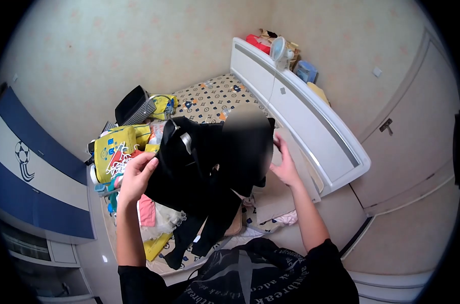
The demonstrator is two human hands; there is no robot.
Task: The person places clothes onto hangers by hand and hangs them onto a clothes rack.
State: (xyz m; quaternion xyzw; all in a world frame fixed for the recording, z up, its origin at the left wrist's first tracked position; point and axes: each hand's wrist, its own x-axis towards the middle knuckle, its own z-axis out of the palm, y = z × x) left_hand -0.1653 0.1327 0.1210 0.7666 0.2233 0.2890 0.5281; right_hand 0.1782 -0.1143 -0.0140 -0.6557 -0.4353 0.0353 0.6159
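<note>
A black garment (176, 175) is stretched between my two hands above the bed, its lower parts hanging down toward me. My left hand (137, 175) pinches its left edge between thumb and fingers. On the other side, my right hand (285, 162) grips the right edge, fingers partly behind the cloth. A blurred patch covers part of the garment, so its exact kind cannot be made out. White hangers (121, 161) lie in a pile just beyond my left hand. Below it are a pink cloth (147, 210) and white frilly fabric (161, 223).
The bed (202, 93) has a patterned sheet and a white headboard (311, 116) on the right. Yellow bags (113, 144) and a black basket (133, 106) stand at its left. A small fan (279, 50) sits on the headboard. A blue-and-white cabinet (32, 162) is left, a door (407, 126) right.
</note>
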